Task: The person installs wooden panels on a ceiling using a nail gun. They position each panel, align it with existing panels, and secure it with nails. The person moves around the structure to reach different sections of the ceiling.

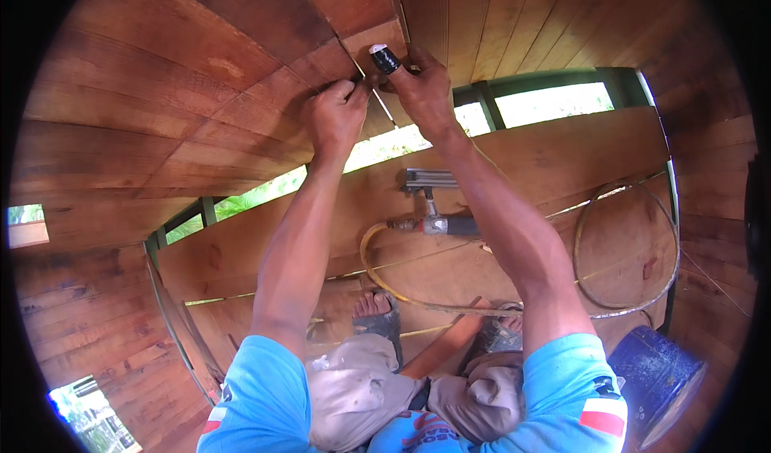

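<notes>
Reddish-brown wooden planks (241,59) already line most of the wall, so the cladding looks well along. Left hand (336,116) pinches a thin strip (384,108) at the seam; right hand (422,87), thumb black-taped, presses the short board (373,43). Grey nail gun (438,212) lies unused below.

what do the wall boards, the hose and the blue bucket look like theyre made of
Wall boards: wood, reddish-brown with visible grain and knots, apparently smooth-planed.
Hose: probably flexible rubber or plastic, dull yellowish, since it lies in loose coils.
Blue bucket: likely plastic, judging by its even blue colour and soft sheen, though painted metal is possible.
</notes>
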Demonstrator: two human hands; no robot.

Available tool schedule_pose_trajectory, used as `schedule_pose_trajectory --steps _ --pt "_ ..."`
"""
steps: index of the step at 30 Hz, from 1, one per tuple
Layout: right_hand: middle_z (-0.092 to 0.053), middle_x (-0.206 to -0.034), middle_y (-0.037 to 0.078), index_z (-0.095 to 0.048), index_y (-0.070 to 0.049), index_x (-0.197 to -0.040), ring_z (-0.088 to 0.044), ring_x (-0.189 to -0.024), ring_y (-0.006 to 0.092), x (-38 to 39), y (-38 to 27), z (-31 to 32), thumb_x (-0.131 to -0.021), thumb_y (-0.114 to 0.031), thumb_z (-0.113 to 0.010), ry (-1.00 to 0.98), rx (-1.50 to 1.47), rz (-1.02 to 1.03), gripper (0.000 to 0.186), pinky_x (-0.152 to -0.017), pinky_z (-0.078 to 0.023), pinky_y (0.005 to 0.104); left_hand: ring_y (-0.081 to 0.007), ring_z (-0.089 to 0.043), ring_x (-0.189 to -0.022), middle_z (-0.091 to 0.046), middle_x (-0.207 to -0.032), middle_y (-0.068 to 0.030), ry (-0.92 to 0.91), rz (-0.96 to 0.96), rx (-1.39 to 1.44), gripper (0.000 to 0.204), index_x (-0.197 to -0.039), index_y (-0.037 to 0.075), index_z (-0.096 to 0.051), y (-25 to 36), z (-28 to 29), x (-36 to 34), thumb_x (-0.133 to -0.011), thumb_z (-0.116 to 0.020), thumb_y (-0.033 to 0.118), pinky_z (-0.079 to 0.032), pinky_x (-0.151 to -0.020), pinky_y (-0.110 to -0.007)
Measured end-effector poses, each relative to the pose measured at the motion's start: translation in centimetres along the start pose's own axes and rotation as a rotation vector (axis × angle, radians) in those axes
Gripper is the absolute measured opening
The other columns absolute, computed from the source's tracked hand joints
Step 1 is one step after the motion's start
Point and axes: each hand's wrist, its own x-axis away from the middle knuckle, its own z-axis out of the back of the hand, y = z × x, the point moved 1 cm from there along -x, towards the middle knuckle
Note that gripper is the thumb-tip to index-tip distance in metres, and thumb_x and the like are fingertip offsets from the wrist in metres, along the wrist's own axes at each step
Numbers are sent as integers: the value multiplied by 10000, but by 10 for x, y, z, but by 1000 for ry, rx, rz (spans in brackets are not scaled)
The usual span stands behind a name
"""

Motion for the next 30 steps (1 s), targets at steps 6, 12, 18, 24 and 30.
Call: schedule_pose_trajectory --steps 6,12,18,24,30 --pt "-715 -815 82 -673 61 -1058 -619 -741 95 2 -6 -2 -860 -357 -803 7 -94 32 480 -643 -493 272 -369 -443 -496 -539 -593 -197 32 -20 46 447 -645 12 -594 -3 -3 -1 -878 -769 351 -376 -496 -425" --pt "-718 -810 76 -684 52 -1019 -606 -733 82 2 -3 -3 -847 -353 -804 16 -92 20 456 -648 -485 264 -358 -399 -493 -521 -589 -203 27 4 50 455 -638 9 -584 -3 -3 -1 -872 -779 347 -368 -494 -422" --pt "-709 -778 75 -684 55 -973 -600 -709 96 0 -2 -3 -833 -380 -810 40 -66 47 474 -634 -485 284 -77 -370 -528 -479 -508 -63 14 6 40 452 -644 -31 -581 1 0 -2 -905 -771 286 -340 -485 -330" --pt "-688 -821 89 -641 57 -1005 -639 -745 104 0 -8 1 -854 -353 -809 9 95 21 468 -663 -517 257 -67 -362 -546 -444 -513 -53 26 3 65 452 -634 -37 -536 1 0 -3 -907 -763 244 -330 -488 -320" --pt "-677 -737 64 -673 66 -959 -576 -681 98 0 -10 0 -800 -405 -833 41 119 5 523 -604 -485 297 -57 -365 -559 -416 -522 -35 57 -3 115 434 -635 -39 -518 -1 -3 -2 -903 -757 204 -326 -488 -303"
